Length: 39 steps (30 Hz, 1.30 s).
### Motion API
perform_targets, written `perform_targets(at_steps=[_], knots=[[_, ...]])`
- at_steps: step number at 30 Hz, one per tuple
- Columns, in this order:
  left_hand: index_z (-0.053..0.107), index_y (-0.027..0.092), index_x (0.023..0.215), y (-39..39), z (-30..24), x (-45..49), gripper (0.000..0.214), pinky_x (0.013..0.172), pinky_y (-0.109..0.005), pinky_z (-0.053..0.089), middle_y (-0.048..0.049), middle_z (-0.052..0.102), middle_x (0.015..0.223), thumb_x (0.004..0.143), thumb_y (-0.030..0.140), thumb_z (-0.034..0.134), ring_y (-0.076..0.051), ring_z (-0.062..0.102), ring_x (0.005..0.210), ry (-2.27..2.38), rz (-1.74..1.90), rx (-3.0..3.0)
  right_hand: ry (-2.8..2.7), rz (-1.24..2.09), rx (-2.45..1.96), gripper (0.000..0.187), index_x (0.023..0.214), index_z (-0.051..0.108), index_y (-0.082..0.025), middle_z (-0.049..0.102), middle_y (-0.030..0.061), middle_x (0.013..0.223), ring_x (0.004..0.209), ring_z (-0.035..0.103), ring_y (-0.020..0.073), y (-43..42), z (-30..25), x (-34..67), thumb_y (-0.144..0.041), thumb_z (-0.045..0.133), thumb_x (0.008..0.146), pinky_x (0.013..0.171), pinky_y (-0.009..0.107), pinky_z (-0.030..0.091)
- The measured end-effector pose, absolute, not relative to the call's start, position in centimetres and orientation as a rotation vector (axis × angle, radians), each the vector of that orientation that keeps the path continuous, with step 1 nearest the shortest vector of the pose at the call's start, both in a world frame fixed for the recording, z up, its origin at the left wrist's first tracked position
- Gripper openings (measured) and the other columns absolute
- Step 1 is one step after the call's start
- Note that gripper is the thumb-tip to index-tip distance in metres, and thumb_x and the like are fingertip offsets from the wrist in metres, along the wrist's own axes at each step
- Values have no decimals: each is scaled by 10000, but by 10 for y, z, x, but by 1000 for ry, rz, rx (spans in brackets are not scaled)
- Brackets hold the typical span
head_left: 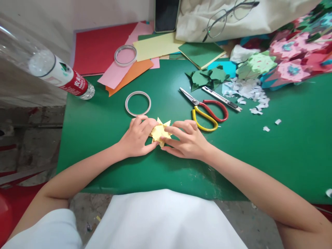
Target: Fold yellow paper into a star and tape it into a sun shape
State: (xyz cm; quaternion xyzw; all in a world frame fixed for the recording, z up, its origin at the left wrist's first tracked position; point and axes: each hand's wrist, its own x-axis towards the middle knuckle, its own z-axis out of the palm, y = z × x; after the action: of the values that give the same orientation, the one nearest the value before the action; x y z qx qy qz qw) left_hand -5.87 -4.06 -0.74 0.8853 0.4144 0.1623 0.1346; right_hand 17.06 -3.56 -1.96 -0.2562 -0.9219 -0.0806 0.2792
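Observation:
A small yellow folded paper flower [158, 133] with pointed petals lies low over the green table, between my two hands. My left hand [138, 135] grips its left edge, thumb below and fingers above. From the other side, my right hand [185, 140] holds it too, with its fingertips on the middle and right edge. Just beyond my left hand lies a roll of tape [126, 103]. Past my right hand rest scissors [198, 102] with one red and one yellow handle, and a utility knife [221, 99] beside them.
At the left edge stands a water bottle [75, 81]. Coloured paper sheets [101, 48], another tape roll [115, 57] and a phone [166, 15] are at the back. Glasses [227, 15] lie on a cloth bag [189, 20]. Paper scraps [249, 90] and folded flowers [293, 71] are at right.

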Motion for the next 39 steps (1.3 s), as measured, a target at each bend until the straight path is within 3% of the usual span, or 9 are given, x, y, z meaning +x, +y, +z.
perform_targets(at_steps=[5, 11, 19, 24, 34, 39], knots=[[458, 193, 1222, -40, -8, -59, 456, 922, -429, 383, -103, 624, 1190, 829, 340, 635, -293, 468, 1126, 1198, 487, 2566, -2467, -199, -865, 224, 1019, 726, -306, 636, 42, 1176, 1127, 431, 231, -37, -20, 168, -458, 636, 882, 918, 372, 280], [462, 188, 1211, -40, -8, -59, 442, 910, -411, 388, -104, 625, 1173, 835, 348, 632, -285, 477, 1108, 1188, 500, 2595, -2415, -227, -814, 259, 897, 714, -218, 653, 57, 1074, 1060, 484, 217, -33, -21, 170, -463, 632, 878, 892, 364, 310], [443, 189, 1261, -40, -8, -59, 444, 952, -414, 394, -118, 609, 1229, 879, 335, 617, -287, 488, 1198, 1227, 498, 2540, -2394, -230, -747, 95, 855, 696, -255, 662, 14, 1031, 1018, 495, 178, -32, -22, 169, -340, 657, 874, 881, 332, 311], [366, 181, 1348, -39, -10, -60, 550, 1030, -454, 385, -160, 528, 1366, 886, 349, 612, -306, 459, 1274, 1222, 644, 2520, -2382, -252, -842, 93, 792, 669, -242, 649, 12, 1017, 1026, 497, 167, -31, -22, 167, -266, 644, 878, 875, 328, 291], [434, 186, 1306, -40, -10, -59, 485, 1025, -483, 376, -153, 539, 1348, 859, 286, 593, -321, 464, 1244, 1412, 660, 2519, -2309, -480, -1136, 56, 888, 676, -286, 642, 15, 1121, 1070, 472, 201, -13, -24, 170, -283, 621, 899, 909, 363, 237], [542, 137, 1164, -28, -13, -66, 349, 968, -502, 357, -174, 603, 1170, 841, 261, 595, -360, 491, 1155, 1753, 685, 2528, -2357, -427, -1222, 165, 1040, 676, -291, 609, 48, 1192, 1128, 460, 237, -7, -25, 173, -333, 555, 935, 914, 385, 232]])
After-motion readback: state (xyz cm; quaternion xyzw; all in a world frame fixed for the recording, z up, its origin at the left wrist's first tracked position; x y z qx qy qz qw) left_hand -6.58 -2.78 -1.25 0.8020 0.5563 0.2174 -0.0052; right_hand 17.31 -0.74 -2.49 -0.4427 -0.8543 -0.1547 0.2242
